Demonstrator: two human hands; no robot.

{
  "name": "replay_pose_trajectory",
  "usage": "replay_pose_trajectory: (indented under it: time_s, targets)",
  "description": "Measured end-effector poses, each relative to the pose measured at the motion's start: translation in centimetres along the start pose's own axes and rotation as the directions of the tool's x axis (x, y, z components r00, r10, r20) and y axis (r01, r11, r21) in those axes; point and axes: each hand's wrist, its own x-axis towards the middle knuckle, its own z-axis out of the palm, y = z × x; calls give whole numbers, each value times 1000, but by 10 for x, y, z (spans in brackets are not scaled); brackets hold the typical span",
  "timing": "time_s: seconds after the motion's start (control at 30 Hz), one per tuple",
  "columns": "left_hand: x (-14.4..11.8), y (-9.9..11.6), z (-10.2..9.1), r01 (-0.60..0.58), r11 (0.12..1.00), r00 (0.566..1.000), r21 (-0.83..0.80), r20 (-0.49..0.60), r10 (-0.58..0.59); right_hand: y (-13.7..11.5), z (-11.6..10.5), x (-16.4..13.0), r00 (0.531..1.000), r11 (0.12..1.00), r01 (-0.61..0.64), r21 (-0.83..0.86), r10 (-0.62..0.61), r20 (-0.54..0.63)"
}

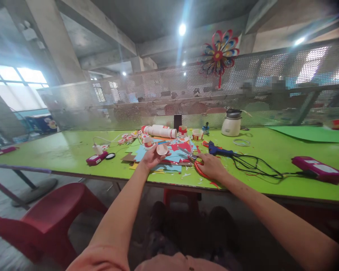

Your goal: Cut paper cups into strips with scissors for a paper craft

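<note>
My left hand (151,158) is closed around a small pale round piece (162,149) that looks like a paper cup seen end-on. In my right hand (213,166) are scissors with red handles (201,171); their blades point left toward the round piece without touching it. Both hands are over a pile of coloured paper sheets (172,155), light blue, red and yellow. Behind my left hand stands a red-and-white paper cup (148,142). Paper scraps (188,174) lie by the scissors.
A blue glue gun (220,150) with black cable lies to the right, near a purple-red power box (319,169). Stacked paper cups (159,131), a tape roll (197,134) and a white kettle (231,124) stand behind. A red chair (56,214) is at left.
</note>
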Motion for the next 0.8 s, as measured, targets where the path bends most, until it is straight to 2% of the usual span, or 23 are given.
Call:
replay_pose_trajectory:
  time_s: [0.3, 0.57, 0.67, 0.8]
  targets:
    - [3, -5, -6, 2, 999, 1000, 40, 3, -2, -10, -4, 12, 990, 994, 61, -91, -48, 135]
    - [6, -5, -10, -15, 1000, 1000, 27, 1, 15, -5, -20, 32, 928, 989, 137, -46, -112, 355]
    - [6, -6, -11, -28, 999, 1000, 17, 4, 28, -4, -23, 30, 931, 989, 146, -35, -125, 342]
    - [6, -8, -10, -38, 999, 999, 20, -18, 38, -5, -21, 24, 969, 992, 126, 15, -126, 211]
